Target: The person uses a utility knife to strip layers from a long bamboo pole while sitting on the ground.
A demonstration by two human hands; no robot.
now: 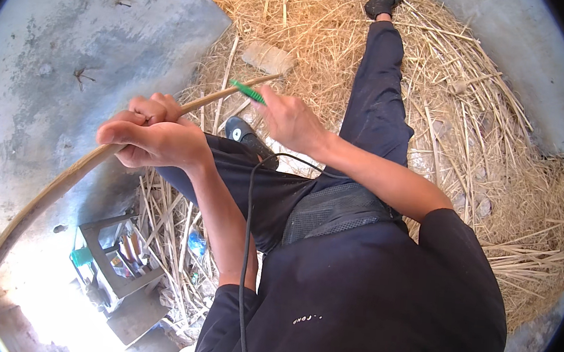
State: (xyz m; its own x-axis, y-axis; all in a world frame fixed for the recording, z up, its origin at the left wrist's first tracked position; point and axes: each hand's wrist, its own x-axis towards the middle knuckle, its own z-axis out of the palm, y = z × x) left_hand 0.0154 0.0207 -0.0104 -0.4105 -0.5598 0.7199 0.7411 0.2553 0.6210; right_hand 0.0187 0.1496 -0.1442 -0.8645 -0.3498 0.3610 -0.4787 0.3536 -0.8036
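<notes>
A long bamboo strip (46, 195) runs from the lower left up to a tip near the middle of the scene, bending toward the rim of the view. My left hand (157, 133) is closed round it, with the thumb lying along the near side. My right hand (292, 124) grips a small tool with a ribbed green handle (249, 91). The front of this tool meets or crosses the strip close to its tip; I cannot tell whether it touches. Its blade or working end is too small to make out.
Straw and bamboo shavings (328, 51) cover the floor, with a flat block (268, 59) among them. A grey wall (71, 40) rises at the left. Below it stands a small open-framed stool (117, 265) with odds and ends inside. A black cable (246, 240) hangs over my front.
</notes>
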